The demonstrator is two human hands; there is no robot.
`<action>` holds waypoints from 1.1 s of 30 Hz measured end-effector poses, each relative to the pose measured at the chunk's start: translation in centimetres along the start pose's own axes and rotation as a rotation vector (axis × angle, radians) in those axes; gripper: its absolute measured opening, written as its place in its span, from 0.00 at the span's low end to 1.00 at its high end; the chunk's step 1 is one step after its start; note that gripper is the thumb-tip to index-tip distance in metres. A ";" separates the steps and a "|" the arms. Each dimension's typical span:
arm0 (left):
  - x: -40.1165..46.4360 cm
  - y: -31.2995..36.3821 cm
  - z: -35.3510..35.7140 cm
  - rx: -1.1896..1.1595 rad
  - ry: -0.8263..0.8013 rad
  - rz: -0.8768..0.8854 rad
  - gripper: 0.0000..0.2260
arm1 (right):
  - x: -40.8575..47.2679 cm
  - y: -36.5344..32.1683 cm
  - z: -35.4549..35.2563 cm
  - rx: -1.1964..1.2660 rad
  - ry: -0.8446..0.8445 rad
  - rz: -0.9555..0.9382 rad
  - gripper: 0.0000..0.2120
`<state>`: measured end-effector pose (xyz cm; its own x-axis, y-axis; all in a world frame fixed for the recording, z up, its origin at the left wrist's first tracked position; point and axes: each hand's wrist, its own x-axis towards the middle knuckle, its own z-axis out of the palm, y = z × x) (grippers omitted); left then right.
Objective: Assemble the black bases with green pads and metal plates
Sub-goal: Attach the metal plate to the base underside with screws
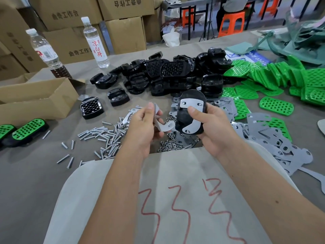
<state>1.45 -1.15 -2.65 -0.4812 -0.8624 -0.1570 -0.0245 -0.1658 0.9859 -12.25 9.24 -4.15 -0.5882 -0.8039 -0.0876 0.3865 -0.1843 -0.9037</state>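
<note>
Head view shows my right hand gripping a black base above the counter, thumb pressing the metal plate on it. My left hand pinches a loose curved plate just beside it. Screws lie below; more black bases and green pads lie beyond, spare plates to the right.

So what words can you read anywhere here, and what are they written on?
"曲奇工作台": printed on the cardboard boxes at the back; one box shows it upside down.
"凉白开": red, on the taller water bottle.
Label on the shorter bottle: too blurred.
Blue sheet: upside down, unreadable.
Red scrawl on the cloth: not legible.
</note>
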 end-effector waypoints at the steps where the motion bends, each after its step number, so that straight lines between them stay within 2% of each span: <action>1: -0.1 0.0 0.1 -0.010 -0.033 -0.029 0.16 | 0.0 0.0 0.0 0.012 -0.001 -0.004 0.08; 5: -0.1 0.1 0.2 -0.130 -0.133 -0.061 0.09 | 0.0 -0.1 0.4 0.017 -0.004 -0.042 0.12; 8: 0.1 -0.1 0.6 -0.116 -0.101 0.076 0.06 | -0.2 -0.2 0.5 -0.017 -0.003 -0.064 0.12; 11: 0.3 -0.5 0.8 -0.027 -0.077 0.236 0.08 | -0.3 -0.2 0.6 -0.080 0.012 -0.046 0.11; 13: 0.1 -0.8 1.1 0.029 -0.097 0.320 0.05 | -0.3 -0.2 0.7 -0.112 0.011 -0.032 0.10; 17: 0.2 -1.4 1.8 0.037 -0.041 0.342 0.02 | -0.3 -0.2 0.7 -0.119 0.000 -0.023 0.12; 19: 0.4 -1.7 1.8 0.093 0.025 0.333 0.03 | -0.3 -0.3 0.7 -0.096 -0.012 -0.004 0.12; 24: 0.5 -1.9 1.7 0.138 0.020 0.335 0.06 | -0.2 -0.3 0.7 -0.112 -0.013 0.008 0.11; 28: 0.5 -1.9 1.7 0.161 0.064 0.322 0.05 | -0.3 -0.2 0.6 -0.147 -0.037 -0.030 0.06; 33: 0.1 -1.9 1.9 0.240 0.171 0.287 0.17 | -0.4 0.0 0.4 -0.186 -0.047 -0.068 0.10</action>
<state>-0.19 -0.03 -4.47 -0.3463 -0.9278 0.1385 -0.1245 0.1918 0.9735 -11.68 9.30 -3.97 -0.5735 -0.8192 -0.0078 0.2062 -0.1351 -0.9691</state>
